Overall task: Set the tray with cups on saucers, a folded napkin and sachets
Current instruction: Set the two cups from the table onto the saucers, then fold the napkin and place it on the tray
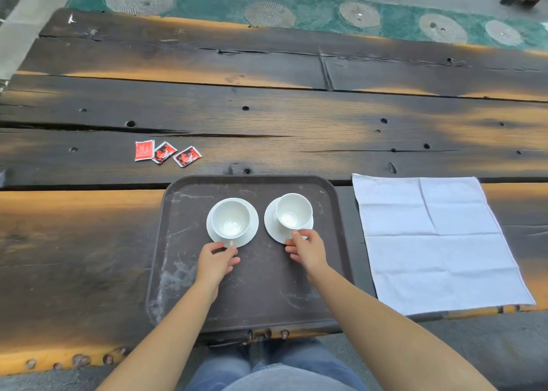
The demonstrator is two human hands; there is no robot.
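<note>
A dark brown tray (184, 272) lies at the table's near edge. Two white cups stand on white saucers in its far half. My left hand (218, 260) pinches the handle of the left cup (230, 218), which sits level on the left saucer (252, 227). My right hand (307, 251) grips the handle of the right cup (293, 211), which is tilted over the right saucer (271, 221). A white napkin (436, 242) lies unfolded flat to the right of the tray. Three red sachets (167, 151) lie on the wood beyond the tray's left corner.
The dark plank table (267, 108) stretches far and wide behind the tray. A green patterned rug (311, 13) lies on the floor beyond it. My knees in jeans (267, 370) are below the table edge.
</note>
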